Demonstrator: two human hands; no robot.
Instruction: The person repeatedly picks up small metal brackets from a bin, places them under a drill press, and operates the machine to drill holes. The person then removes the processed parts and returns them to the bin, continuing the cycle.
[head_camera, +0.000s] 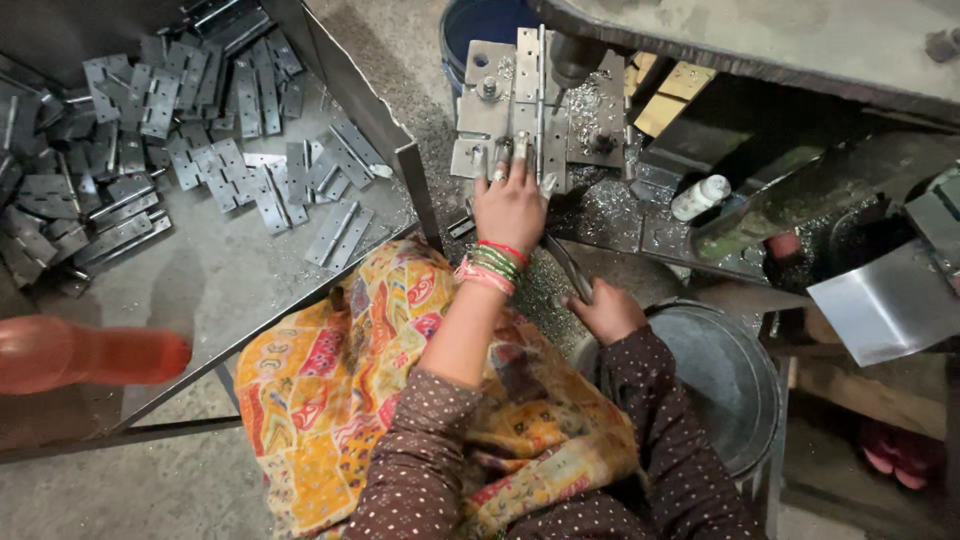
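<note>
Left hand (510, 205) lies flat, fingers (520, 160) spread and pressed on a steel hinge (530, 95) seated in the jig plate (480, 110) under the drill spindle (572, 55). The hinge sits just ahead of that hand, touching the fingertips, its long axis running straight away from the person, pin line upright in view. Right hand (605, 310) is nearer the body, closed around a thin metal lever (565, 265) that slants up toward the jig; it does not touch the hinge. So the left hand is the closer one to the hinge. Metal swarf (600, 215) litters the surface around the jig. Far left of both hands, a pile of loose hinges (150, 150) fills a sheet-metal tray (400, 160). A steel bucket (720, 380) sits right of the right hand.
</note>
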